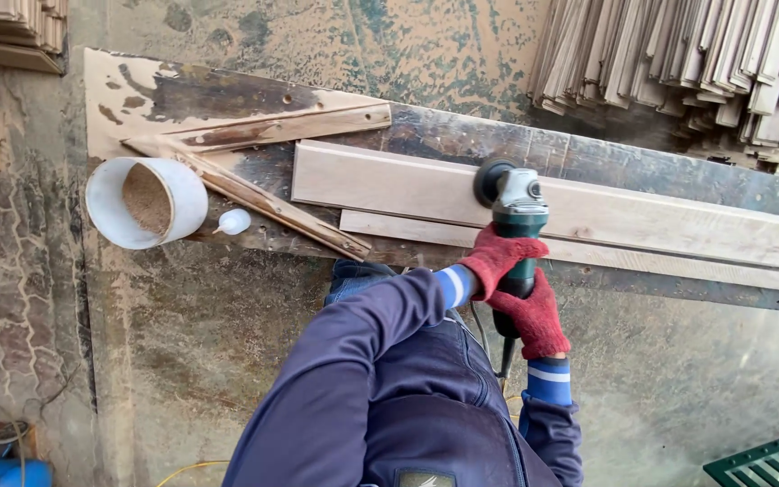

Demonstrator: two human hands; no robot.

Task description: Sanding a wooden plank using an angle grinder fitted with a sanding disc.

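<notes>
— Head view: what do the hands hold?

— Both hold a green grinder (514, 236). The left hand (498, 260), in a red glove, is closed around the body. The right hand (536, 317), also in a red glove, is wrapped tight around the rear handle, at about five o'clock from the left one.

— Where is the grinder?

— Its black disc (492, 183) lies on a pale board (389, 185), near the middle of the picture. A thinner strip (642, 257) lies just beside this board, on the near side. Both rest on a dark, stained bench (227, 95).

— And at nine o'clock?

— A white tub (187, 194) with sawdust (146, 198) inside stands on the bench. A small white cap (233, 221) lies just beside it. At one o'clock, many slats (678, 54) are stacked.
</notes>
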